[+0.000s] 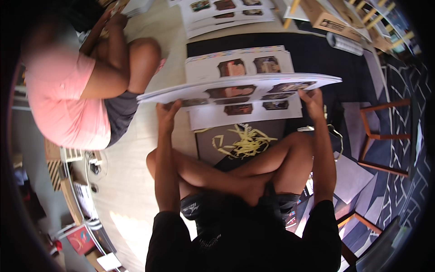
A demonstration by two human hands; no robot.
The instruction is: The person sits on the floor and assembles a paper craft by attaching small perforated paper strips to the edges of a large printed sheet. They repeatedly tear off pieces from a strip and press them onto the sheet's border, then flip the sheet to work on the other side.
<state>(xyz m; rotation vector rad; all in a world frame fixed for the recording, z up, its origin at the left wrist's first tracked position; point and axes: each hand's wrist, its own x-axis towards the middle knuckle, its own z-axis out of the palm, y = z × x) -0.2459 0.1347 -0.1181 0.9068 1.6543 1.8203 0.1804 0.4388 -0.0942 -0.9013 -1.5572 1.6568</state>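
Both grips, left hand [166, 111] and right hand [313, 99], I see grasping a large white printed paper sheet [240, 86]; yellow paper strips [242, 141] lie at 6 o'clock.

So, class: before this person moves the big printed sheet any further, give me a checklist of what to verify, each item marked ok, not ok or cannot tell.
1. Left hand grips the printed sheet at its near edge: ok.
2. Right hand grips the same edge: ok.
3. Sheet held level, not sagging: ok.
4. Stack of sheets below squared up: not ok, edges are offset.
5. Yellow paper strips clear of the stack: ok.
6. Seated person clear of the sheet's left corner: cannot tell.
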